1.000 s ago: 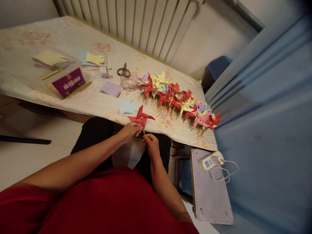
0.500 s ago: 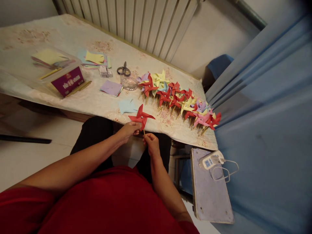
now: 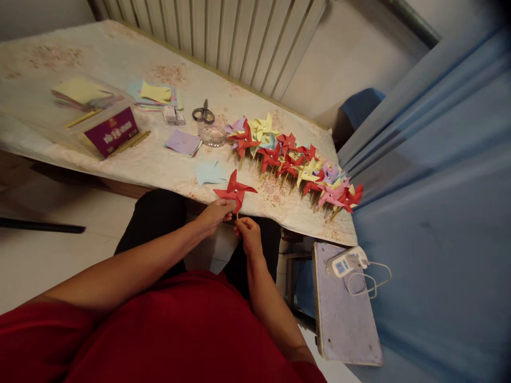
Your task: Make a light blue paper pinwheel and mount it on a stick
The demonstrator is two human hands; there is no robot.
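Note:
A red paper pinwheel (image 3: 236, 189) on a thin stick is held over my lap, just off the table's front edge. My left hand (image 3: 220, 212) is closed at the pinwheel's lower left blade, with fingertips behind the paper. Below it, my right hand (image 3: 249, 232) pinches the stick between thumb and fingers. A cut light-blue paper sheet (image 3: 209, 174) lies on the tablecloth close behind the pinwheel. To the right stand several finished pinwheels (image 3: 288, 164) in red, yellow, pink, purple and blue, in a long cluster.
Scissors (image 3: 203, 113), a clear round dish (image 3: 213, 136), purple paper sheets (image 3: 182, 142), small boxes (image 3: 173, 115) and a clear plastic box (image 3: 83, 133) with paper and sticks are on the table. A purple-topped stool (image 3: 347, 319) with a white power strip (image 3: 346, 262) stands at the right, beside blue curtains.
The red pinwheel and my left hand have shifted slightly to the right. My right hand stays on the stick in nearly the same place.

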